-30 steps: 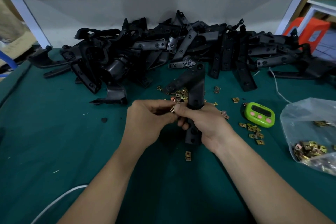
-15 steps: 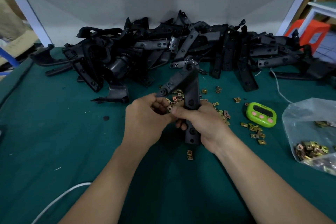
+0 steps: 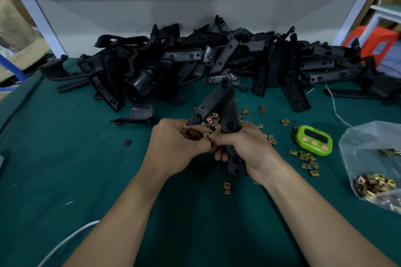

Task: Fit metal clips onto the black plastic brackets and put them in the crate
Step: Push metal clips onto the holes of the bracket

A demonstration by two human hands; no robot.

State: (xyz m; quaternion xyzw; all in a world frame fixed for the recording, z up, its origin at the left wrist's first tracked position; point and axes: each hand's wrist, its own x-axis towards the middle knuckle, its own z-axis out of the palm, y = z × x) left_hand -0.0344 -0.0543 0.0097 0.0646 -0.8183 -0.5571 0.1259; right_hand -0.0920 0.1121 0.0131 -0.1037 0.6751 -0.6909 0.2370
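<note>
Lying bare across the near left and the front, the green tabletop (image 3: 65, 158) is giving open room there, with only a white cable (image 3: 65, 243) curling in at the near left edge. A heap of black brackets (image 3: 195, 65) is crowding the far edge from side to side, just below a grey back panel (image 3: 173, 11). On the right, a green timer (image 3: 313, 140) is sitting near a clear bag (image 3: 373, 158) of clips that is running off the right edge, and loose clips (image 3: 304, 158) are lying scattered between the timer, the bag and the hands. Both forearms are reaching in from the near edge and meeting in the middle. The right hand (image 3: 245, 147) is gripping one V-shaped bracket (image 3: 227, 110) round its longer arm, holding it with the joint pointing away. The left hand (image 3: 173, 145) is curling its fingers by the shorter arm's tip, pinching a small clip (image 3: 206, 135) there and touching the right hand.
</note>
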